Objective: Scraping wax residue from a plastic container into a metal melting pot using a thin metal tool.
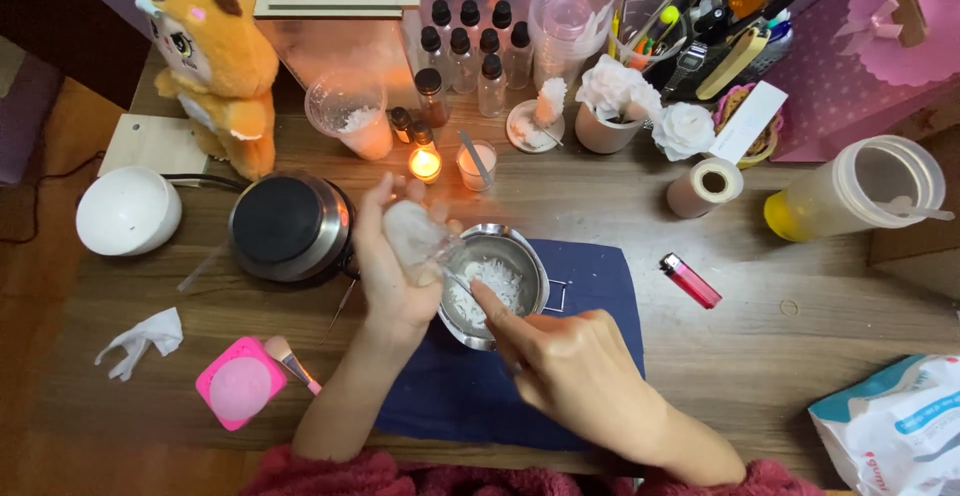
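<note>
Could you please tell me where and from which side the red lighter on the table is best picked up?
Grip the red lighter across its long flat sides near the middle, coming straight down from above. It lies flat and slanted on the bare table, apart from the blue cloth, so nothing crowds the fingers.

A wooden counter is carrying everything here. A dark blue cloth is lying at its middle with a small metal bowl sitting on it (white flakes inside). A red lighter is resting just right of the cloth. On the left, a round hot plate, a white dome, a crumpled tissue and a pink mould are lying. A lit candle is glowing behind the bowl.
</note>
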